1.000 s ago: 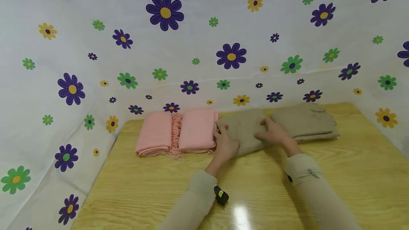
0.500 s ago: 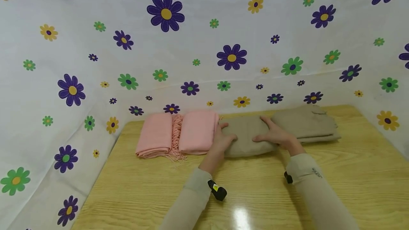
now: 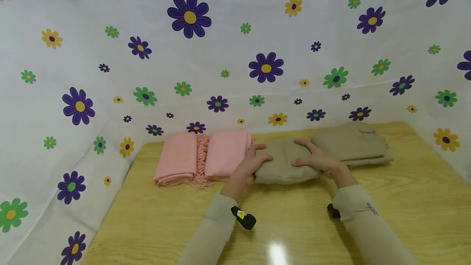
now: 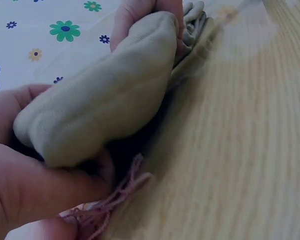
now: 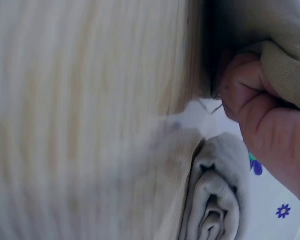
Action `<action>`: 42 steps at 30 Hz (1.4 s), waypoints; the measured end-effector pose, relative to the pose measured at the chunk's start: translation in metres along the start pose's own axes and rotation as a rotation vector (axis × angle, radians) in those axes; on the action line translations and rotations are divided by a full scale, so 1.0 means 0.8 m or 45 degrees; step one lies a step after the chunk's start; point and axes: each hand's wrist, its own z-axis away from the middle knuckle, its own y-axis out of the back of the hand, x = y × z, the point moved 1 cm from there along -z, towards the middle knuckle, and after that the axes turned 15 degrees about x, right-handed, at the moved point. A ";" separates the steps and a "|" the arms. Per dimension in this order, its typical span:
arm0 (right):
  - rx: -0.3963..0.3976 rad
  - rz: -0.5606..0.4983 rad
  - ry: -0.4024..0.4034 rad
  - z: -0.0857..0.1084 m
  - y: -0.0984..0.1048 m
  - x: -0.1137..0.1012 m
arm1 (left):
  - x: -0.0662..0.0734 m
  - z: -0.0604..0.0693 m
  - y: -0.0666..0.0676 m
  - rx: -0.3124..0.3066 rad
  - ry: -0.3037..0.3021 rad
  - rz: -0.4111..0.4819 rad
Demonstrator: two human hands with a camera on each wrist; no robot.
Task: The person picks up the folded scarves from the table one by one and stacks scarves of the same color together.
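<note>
Between my two hands is a folded beige scarf (image 3: 282, 160). My left hand (image 3: 251, 163) grips its left side, thumb over the top. On the opposite side my right hand (image 3: 319, 159) holds it the same way. In the left wrist view the scarf (image 4: 102, 95) is tilted, with fingers curled under its edge and a dark gap beneath it. The right wrist view shows the right hand's fingers (image 5: 259, 110) curled at the scarf's underside. Some fingertips are hidden by the cloth.
Two folded pink scarves, one at far left (image 3: 177, 156) and one beside my left hand (image 3: 227, 150), lie on the wooden table (image 3: 165, 224). Pink fringe (image 3: 202, 154) sits between them. Another folded beige scarf (image 3: 349, 142) lies at right. A flower-print sheet (image 3: 228, 44) stands behind.
The beige scarf has shifted slightly toward me, and its left end has straightened. My left hand has moved down and left around its edge; the right hand has closed in on its side.
</note>
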 end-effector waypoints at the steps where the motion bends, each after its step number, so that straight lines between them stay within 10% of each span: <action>1: -0.002 -0.005 0.006 0.002 -0.002 -0.001 | 0.000 0.001 0.002 -0.027 -0.015 -0.029; 31: -0.021 -0.066 0.139 0.063 -0.039 -0.024 | 0.010 0.042 0.058 -0.175 -0.239 -0.201; 42: -0.128 -0.025 0.223 0.101 -0.063 -0.039 | 0.016 0.083 0.115 -0.265 -0.261 -0.334</action>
